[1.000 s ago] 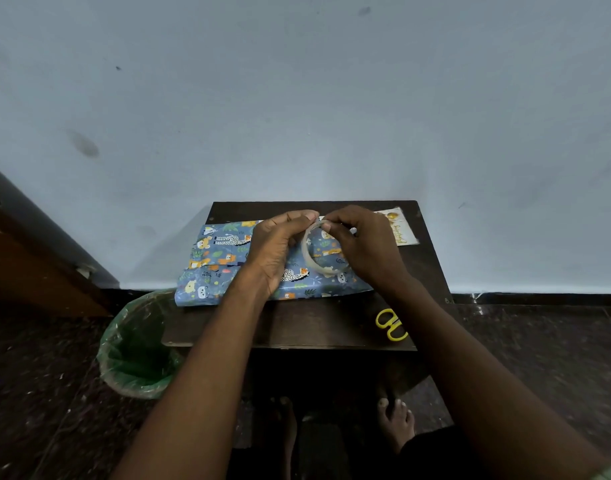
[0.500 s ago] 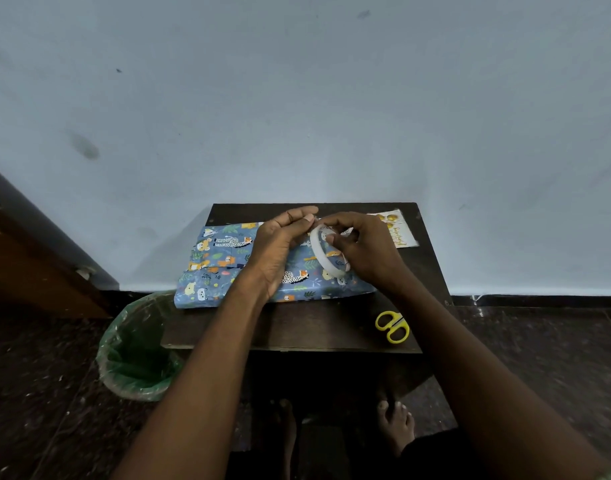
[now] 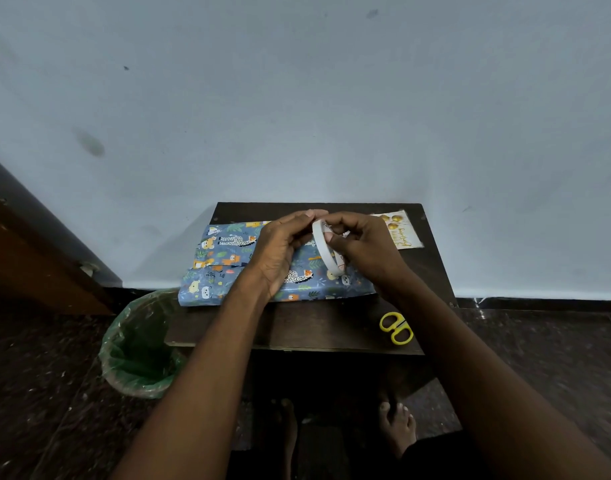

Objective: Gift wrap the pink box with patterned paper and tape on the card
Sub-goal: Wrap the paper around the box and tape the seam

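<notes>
A: Where does the wrapped box (image 3: pixel 227 268) sit?

B: It lies flat on the dark surface (image 3: pixel 317 327), covered in blue animal-print paper, toward the surface's far left part, and its left end reaches out past the surface's left edge.

A: And the hands?

B: Both are above the box. The left hand (image 3: pixel 279 254) lies over the middle of the box, its fingers (image 3: pixel 309 216) reaching to the top of the tape roll (image 3: pixel 326 247); whether they pinch a tape end there cannot be told. The right hand (image 3: pixel 362 247) grips the roll, thumb through the ring and fingers curled around its far side. The roll stands on edge, just above the box's right half.

A: The card?

B: The card (image 3: pixel 402 230) lies right of the box, at the surface's far right corner, apart from the hands.

A: Anything else near the box?

B: Yellow-handled scissors (image 3: pixel 396 328) lie right of it and nearer the person, close to the surface's near edge. A bin with a green liner (image 3: pixel 137 348) stands on the floor below the box's left end.
</notes>
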